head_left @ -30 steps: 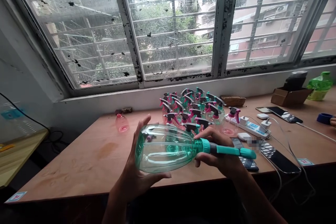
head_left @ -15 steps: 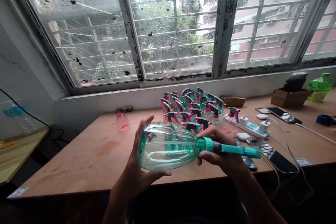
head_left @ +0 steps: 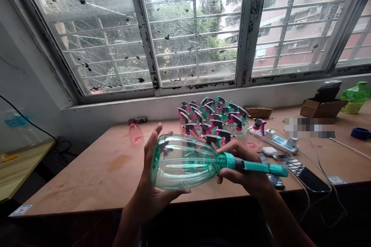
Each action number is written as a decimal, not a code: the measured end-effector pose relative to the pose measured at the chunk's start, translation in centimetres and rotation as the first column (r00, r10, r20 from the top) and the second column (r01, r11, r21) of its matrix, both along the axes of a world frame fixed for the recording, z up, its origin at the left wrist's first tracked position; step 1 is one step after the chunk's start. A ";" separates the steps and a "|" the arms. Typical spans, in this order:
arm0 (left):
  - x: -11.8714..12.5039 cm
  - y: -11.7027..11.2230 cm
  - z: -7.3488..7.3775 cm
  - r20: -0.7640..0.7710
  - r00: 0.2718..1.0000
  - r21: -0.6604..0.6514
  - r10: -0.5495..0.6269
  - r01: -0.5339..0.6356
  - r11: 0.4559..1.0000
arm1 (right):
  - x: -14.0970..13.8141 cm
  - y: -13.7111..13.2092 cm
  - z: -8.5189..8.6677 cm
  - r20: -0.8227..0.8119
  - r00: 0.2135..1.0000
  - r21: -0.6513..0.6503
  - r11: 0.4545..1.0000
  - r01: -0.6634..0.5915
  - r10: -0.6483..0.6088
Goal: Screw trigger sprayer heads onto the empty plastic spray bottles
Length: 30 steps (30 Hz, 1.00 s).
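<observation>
A clear green spray bottle [head_left: 182, 162] lies sideways in the air between my hands, above the table's front edge. Its base rests in my left hand [head_left: 153, 185], with the thumb below and the fingers behind. My right hand [head_left: 243, 170] grips the neck end with thumb and fingers, at the teal collar of the spray head [head_left: 255, 166]. The spray head points to the right, fitted at the bottle's neck. Behind the held bottle stands a cluster of pink and green spray bottles [head_left: 214, 119] with black-topped heads.
A pink bottle without a head [head_left: 136, 134] stands at the left on the wooden table [head_left: 95, 166]. To the right lie a white power strip [head_left: 279, 142] with cables and a phone [head_left: 308, 175]. Further back are a cardboard box [head_left: 321, 108] and a green drink bottle [head_left: 355, 98].
The green bottle has turned slightly about its long axis in my hands. Both hands keep nearly the same place and hold.
</observation>
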<state>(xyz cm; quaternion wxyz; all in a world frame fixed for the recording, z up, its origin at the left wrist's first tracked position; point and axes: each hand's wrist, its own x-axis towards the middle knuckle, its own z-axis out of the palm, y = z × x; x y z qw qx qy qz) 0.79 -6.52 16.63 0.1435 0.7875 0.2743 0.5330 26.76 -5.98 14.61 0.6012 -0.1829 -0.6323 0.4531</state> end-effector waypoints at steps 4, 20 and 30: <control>0.1 0.6 0.0 -0.004 1.000 0.077 -0.028 0.028 0.997 | 0.1 0.0 0.0 0.006 1.000 -0.010 1.000 0.004 -0.004; -0.3 0.5 0.3 -0.058 0.997 0.131 -0.049 0.057 0.990 | 0.0 0.2 0.1 -0.008 1.000 -0.001 1.000 -0.010 0.010; -0.2 -0.4 0.4 0.015 0.999 -0.088 -0.034 0.035 0.996 | -0.1 0.1 0.1 -0.028 0.999 0.007 1.000 -0.018 0.019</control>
